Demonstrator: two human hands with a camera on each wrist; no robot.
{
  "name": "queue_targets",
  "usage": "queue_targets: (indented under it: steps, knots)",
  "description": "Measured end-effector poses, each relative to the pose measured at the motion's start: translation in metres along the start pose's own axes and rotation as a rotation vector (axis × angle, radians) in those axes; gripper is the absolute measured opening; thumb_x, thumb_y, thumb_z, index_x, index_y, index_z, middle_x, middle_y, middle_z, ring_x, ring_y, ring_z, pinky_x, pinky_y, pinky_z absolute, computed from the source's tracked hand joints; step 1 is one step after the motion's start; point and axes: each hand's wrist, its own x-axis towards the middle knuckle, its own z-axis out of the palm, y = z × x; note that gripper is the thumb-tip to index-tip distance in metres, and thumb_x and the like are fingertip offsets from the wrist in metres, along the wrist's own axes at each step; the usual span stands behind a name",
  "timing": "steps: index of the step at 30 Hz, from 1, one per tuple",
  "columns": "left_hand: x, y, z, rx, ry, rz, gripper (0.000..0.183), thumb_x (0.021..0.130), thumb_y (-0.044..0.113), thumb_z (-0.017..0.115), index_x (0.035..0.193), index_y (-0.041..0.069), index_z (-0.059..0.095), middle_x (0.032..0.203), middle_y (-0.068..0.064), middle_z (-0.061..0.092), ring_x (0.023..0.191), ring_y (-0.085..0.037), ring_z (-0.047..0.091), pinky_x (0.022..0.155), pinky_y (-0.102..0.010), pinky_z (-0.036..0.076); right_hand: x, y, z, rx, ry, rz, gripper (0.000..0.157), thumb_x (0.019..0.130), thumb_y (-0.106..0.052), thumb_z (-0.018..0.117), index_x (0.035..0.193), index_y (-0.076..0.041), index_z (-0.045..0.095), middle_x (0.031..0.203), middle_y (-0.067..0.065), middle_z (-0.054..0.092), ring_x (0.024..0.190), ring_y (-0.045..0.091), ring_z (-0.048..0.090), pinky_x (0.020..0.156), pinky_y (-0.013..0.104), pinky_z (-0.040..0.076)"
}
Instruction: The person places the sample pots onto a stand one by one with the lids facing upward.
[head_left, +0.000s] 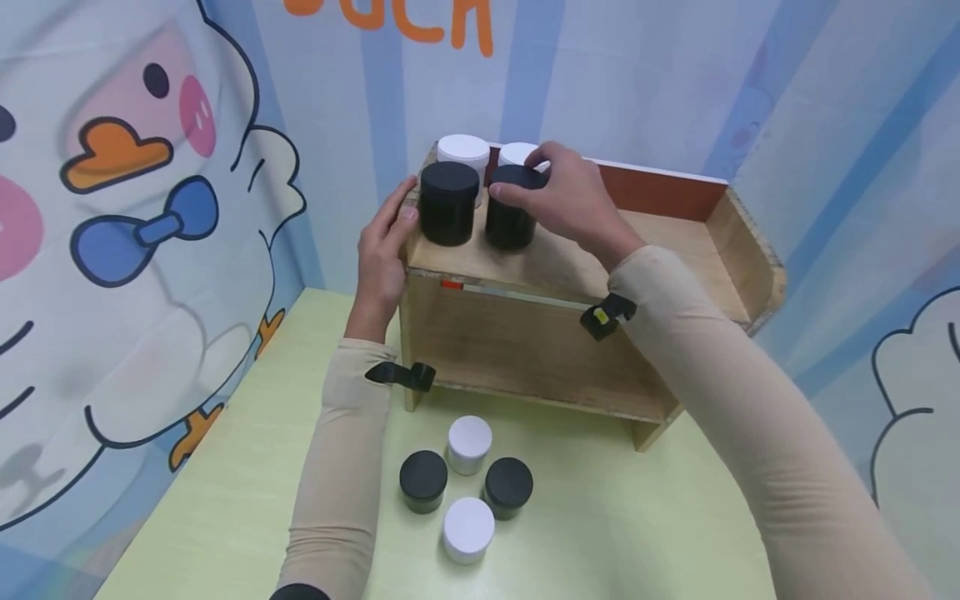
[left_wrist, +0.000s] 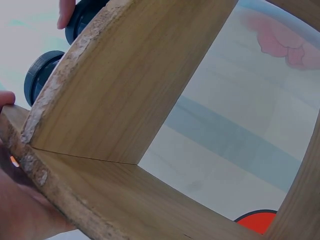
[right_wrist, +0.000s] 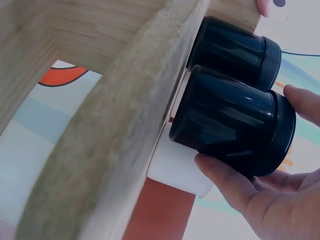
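Observation:
My right hand (head_left: 577, 196) holds a black jar (right_wrist: 232, 122) by its lid, thumb on one side and fingers on the other. That jar is upright on the top board of a wooden shelf (head_left: 540, 350), near its front edge. A second black jar (head_left: 447, 204) stands just left of it. Behind them are two white jars, the left white jar (head_left: 462, 150) and the right white jar (head_left: 517, 154), partly hidden. My left hand (head_left: 384, 254) grips the shelf's left side panel, thumb on the near side; in the left wrist view part of this hand is cut off.
On the pale green table (head_left: 600, 500) before the shelf stand a white jar (head_left: 470, 442), a black jar (head_left: 423, 479), another black jar (head_left: 508, 486) and a nearer white jar (head_left: 468, 529). A cartoon-printed curtain (head_left: 315, 100) hangs behind. The shelf has a raised right side (head_left: 750, 242).

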Motion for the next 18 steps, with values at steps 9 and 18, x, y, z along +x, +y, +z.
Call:
queue_targets:
  steps: [9,18]
  knots:
    - [-0.0004,0.0011,-0.0009,-0.002,-0.002,0.001,0.048,0.105,0.029,0.04,0.153,0.024,0.043,0.162,0.004,0.039,0.153,-0.011,0.03,0.128,-0.036,0.024,0.0025,-0.0033,0.0047,-0.021,-0.007,0.019,0.069,0.091,-0.052,0.065,0.141,-0.009,0.044,0.134,0.012,0.056,0.115,0.023,0.054,0.099,0.038,0.05]
    - [-0.001,0.0009,-0.0008,-0.006,-0.006,-0.006,0.049,0.106,0.029,0.04,0.154,0.022,0.043,0.163,0.004,0.038,0.154,-0.011,0.029,0.128,-0.036,0.024,0.0029,-0.0022,0.0084,-0.053,0.003,0.019,0.074,0.091,-0.055,0.065,0.143,-0.007,0.042,0.136,0.013,0.056,0.117,0.024,0.053,0.102,0.04,0.049]
